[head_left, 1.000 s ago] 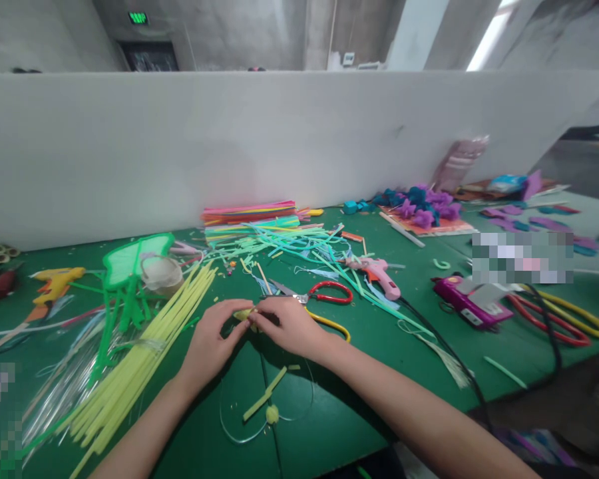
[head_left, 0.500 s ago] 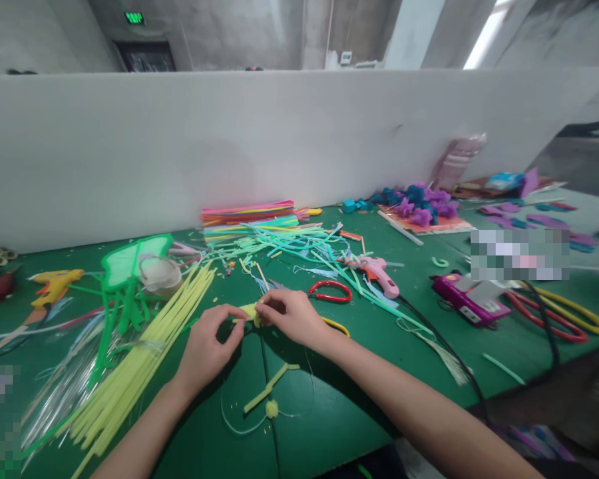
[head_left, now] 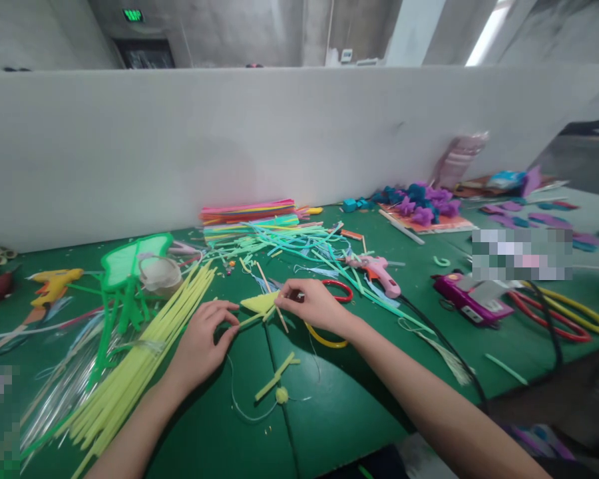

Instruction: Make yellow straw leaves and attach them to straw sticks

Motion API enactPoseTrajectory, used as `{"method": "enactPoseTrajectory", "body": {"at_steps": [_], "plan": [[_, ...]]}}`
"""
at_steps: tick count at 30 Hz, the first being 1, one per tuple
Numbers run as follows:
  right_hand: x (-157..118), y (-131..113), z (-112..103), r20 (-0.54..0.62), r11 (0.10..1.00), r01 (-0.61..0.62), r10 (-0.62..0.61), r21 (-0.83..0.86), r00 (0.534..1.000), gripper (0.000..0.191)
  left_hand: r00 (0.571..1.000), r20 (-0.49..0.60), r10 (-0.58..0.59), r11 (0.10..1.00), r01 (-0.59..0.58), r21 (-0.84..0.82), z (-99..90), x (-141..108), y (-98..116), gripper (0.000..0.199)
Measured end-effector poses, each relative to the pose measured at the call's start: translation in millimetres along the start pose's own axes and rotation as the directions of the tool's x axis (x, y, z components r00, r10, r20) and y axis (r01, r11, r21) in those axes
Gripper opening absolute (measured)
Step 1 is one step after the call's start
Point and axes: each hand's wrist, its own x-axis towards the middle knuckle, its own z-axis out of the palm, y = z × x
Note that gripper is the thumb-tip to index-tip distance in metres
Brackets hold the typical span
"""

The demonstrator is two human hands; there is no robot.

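Note:
A small yellow fuzzy piece is pinched at its right end by my right hand, whose fingers are closed. A thin wooden stick slants past the piece, near the right fingertips. My left hand closes thumb and forefinger on a yellow stem that runs out below the piece. Nearer me on the green table lie a small yellow ball on a thin thread and short yellow stem scraps.
A bundle of yellow stems lies left, beside a green winged frame and yellow glue gun. Behind are piled coloured stems. Rightward are red-handled scissors, a pink glue gun and a purple device.
My right hand has moved right with the yellow piece, which now shows wider. My left hand has shifted slightly left. The threaded ball and stem scraps have slid a little to the right.

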Motion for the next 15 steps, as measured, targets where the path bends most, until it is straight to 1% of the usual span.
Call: {"method": "enactPoseTrajectory", "body": {"at_steps": [5,9,12,15], "plan": [[-5,7,-4,-0.118,0.998,0.016,-0.023,-0.059,0.993,0.012,1.0,-0.018,0.024,0.999,-0.023,0.032,-0.7,0,0,0.012],[-5,12,-1,-0.205,0.998,-0.033,0.02,-0.056,0.979,0.009,0.999,-0.003,0.049,0.998,-0.048,0.038,-0.7,-1,1,0.012],[-4,14,0,-0.238,0.997,-0.053,0.038,-0.055,0.971,0.009,0.998,0.019,0.061,0.998,-0.062,0.027,-1.6,-1,3,0.012],[-4,14,0,-0.236,0.998,-0.043,0.03,-0.052,0.971,0.01,0.997,0.05,0.064,0.997,-0.066,0.043,-2.0,0,6,0.011]]}}
